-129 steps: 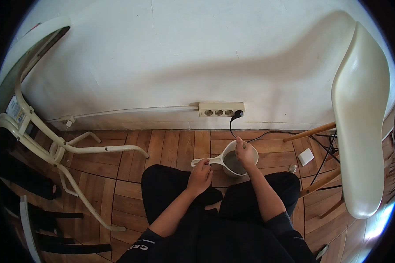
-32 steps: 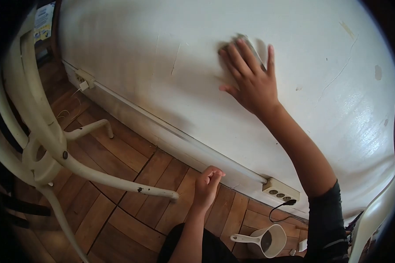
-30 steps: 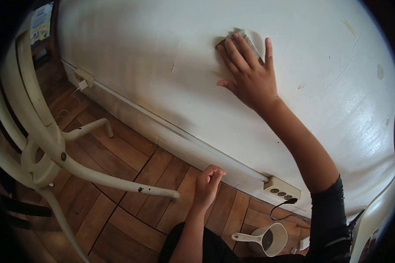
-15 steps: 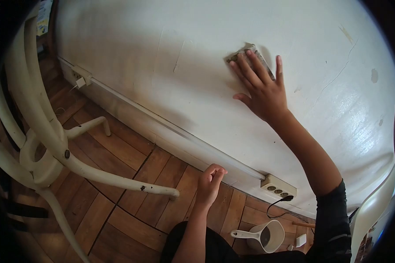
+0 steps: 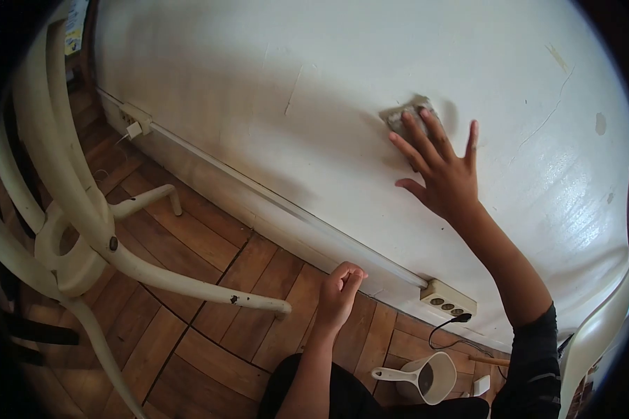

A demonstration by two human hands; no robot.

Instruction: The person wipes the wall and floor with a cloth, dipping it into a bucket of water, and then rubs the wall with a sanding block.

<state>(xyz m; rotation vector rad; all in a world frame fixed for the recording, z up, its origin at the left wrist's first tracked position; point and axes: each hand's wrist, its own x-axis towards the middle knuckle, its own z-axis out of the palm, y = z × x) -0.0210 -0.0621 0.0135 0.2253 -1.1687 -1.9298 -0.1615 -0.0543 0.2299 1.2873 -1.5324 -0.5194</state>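
Observation:
Against the white wall (image 5: 342, 140), my right hand (image 5: 444, 171) presses a greyish cloth (image 5: 400, 120) flat. Its fingers are spread, with the fingertips over the cloth and the thumb out to the left. My left hand (image 5: 340, 293) is closed, raised above the wooden floor near the wall's foot; its fingers are curled in, and whatever they might hold is hidden. Below and right of it, a white dipper (image 5: 440, 377) with a handle stands on the floor.
A white metal chair or stand (image 5: 168, 276) spreads its legs on the left. A socket strip (image 5: 449, 299) with a black plug (image 5: 461, 318) is at the wall's base. A cable duct (image 5: 272, 197) runs along the wall. A white curved object (image 5: 594, 328) is at right.
My right hand and the cloth have moved down and slightly right on the wall. My left hand remains closed in nearly the same place. The view has shifted slightly.

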